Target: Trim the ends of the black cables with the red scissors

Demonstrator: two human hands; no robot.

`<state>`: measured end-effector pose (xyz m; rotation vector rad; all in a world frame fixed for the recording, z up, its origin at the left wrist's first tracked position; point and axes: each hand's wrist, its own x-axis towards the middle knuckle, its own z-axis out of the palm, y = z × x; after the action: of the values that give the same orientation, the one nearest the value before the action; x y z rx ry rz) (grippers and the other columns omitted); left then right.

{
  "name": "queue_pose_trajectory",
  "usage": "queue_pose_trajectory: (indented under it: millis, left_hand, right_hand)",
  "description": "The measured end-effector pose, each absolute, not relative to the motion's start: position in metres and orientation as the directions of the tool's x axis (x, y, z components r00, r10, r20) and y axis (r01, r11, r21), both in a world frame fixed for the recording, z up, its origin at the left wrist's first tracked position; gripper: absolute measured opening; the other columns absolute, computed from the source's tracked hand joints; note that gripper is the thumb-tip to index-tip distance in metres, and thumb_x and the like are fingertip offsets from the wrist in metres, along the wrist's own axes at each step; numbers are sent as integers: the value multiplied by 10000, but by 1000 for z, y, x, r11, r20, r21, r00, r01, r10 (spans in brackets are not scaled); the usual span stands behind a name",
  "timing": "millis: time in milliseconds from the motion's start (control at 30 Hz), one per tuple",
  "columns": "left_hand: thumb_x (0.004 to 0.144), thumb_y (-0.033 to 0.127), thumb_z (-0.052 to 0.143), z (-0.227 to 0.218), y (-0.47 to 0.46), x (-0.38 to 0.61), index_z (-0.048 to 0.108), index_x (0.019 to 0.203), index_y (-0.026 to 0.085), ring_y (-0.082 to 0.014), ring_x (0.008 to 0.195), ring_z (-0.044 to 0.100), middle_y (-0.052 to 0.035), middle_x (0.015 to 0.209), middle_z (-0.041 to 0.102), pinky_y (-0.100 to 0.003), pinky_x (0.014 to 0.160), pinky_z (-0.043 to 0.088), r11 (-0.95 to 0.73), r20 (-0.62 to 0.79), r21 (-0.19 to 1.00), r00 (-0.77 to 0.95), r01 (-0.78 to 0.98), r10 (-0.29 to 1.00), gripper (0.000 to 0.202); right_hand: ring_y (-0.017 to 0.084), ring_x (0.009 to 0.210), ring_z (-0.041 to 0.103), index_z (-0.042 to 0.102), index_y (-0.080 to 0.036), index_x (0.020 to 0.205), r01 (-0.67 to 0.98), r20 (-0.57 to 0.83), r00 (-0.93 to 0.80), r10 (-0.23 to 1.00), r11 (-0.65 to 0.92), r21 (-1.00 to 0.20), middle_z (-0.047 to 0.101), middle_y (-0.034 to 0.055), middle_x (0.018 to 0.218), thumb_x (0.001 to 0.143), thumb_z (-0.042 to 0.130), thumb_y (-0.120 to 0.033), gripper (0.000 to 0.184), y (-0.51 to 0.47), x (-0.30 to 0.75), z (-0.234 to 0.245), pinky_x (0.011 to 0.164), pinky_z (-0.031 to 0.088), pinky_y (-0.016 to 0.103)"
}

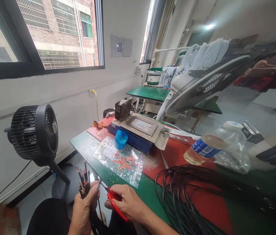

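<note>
I have the left hand [85, 205] closed round black cables [85, 184], coloured ends up, just off the table's [149, 197] near edge, probably for easy access to the tips. The right hand [130, 200] grips pliers [116, 210], nose by the left thumb. The bag [138, 169] lies flat under red scraps [124, 161], seemingly to catch them.

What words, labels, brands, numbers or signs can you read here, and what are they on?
No text can be read with certainty.
Blue label on the clear bottle: white characters, too small and distorted to read.
White cap of that bottle: a small blue mark, too small to read.
Pale equipment under the far green table: a red logo with lettering beside it, too small to read.
</note>
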<state>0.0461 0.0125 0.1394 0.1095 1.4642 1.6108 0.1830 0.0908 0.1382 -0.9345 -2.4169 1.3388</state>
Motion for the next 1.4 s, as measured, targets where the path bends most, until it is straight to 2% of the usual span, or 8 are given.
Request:
queue_pose_trajectory:
  millis: [233,567,700,800,900,1067,1267,1400]
  left_hand:
    - [627,373,677,141,33,46,638,838,99,-33,417,263,49,501,447,-196,391,178,178,-364,914,-541,-365,759,348]
    - [586,400,698,139,53,46,641,823,81,-47,405,259,43,479,452,-224,400,162,212,-341,928,-475,-305,811,402]
    - [607,378,694,141,43,47,633,889,84,-60,435,305,51,467,427,-222,429,195,205,-327,928,-414,-311,849,411]
    - [610,365,697,139,33,49,629,867,92,-55,441,312,60,451,405,-216,444,195,237,-354,918,-389,-317,851,381]
    - [580,383,714,135,26,51,619,786,96,-52,410,316,42,439,447,-225,437,175,240,-356,918,-390,-315,849,365]
    - [545,418,726,132,22,56,623,763,98,-57,407,321,21,456,483,-238,443,158,264,-382,909,-394,-323,836,400]
    - [581,433,697,136,18,59,632,732,88,-53,440,273,50,459,381,-234,451,146,276,-367,923,-398,-269,841,382]
    - [585,405,705,135,17,62,638,741,91,-48,440,276,44,473,402,-220,433,157,241,-362,913,-378,-331,852,357]
  right_hand:
    - [68,523,260,291,-166,525,420,-54,-733,678,388,-820,273,-61,543,751,538,-436,430,104,191,146,482,167,220]
    - [54,477,223,291,-162,460,398,-93,-645,758,230,-888,219,-59,481,678,603,-370,434,116,190,134,451,134,218]
    - [42,401,270,418,-162,541,130,-152,-661,735,-87,-988,310,-71,445,705,568,-520,422,114,188,134,392,169,189]
    - [42,325,301,490,-148,598,-11,-222,-700,679,-321,-947,383,-66,416,706,546,-588,456,109,186,136,320,176,178]
    - [40,283,297,495,-141,569,-95,-221,-742,633,-426,-900,382,-68,369,696,584,-559,446,104,183,138,282,169,173]
    - [31,278,318,498,-129,538,-117,-203,-766,610,-443,-889,400,-65,354,687,616,-531,444,102,181,133,279,195,160]
    - [29,293,364,549,-108,602,-91,-133,-756,640,-305,-948,454,-58,391,669,665,-468,385,101,181,124,304,232,154]
    - [32,286,346,517,-118,550,-118,-203,-775,598,-453,-884,425,-60,372,672,650,-475,400,99,181,128,289,220,156]
